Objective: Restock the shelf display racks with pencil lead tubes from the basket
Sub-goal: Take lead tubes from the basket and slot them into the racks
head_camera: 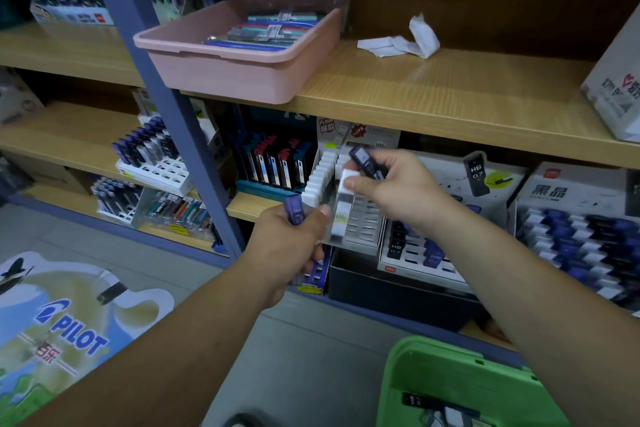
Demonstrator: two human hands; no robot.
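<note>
My left hand [291,239] grips a purple pencil lead tube [294,210] in front of the lower shelf. My right hand [394,187] holds a dark lead tube [365,159] high in its fingers and pinches a white-capped tube [343,208] that stands over a white slotted display rack [360,225]. Rows of white tubes [320,177] fill the rack's left side. The green basket [450,381] sits at the bottom right with a black HB 0.7 tube [414,400] inside it.
A pink tray [242,69] of pens overhangs the upper wooden shelf, beside crumpled white paper [401,42]. Other lead racks [581,246] stand to the right, with more [152,156] to the left. A blue metal upright [166,107] crosses the view. A Pilot cardboard sign [65,326] lies on the floor.
</note>
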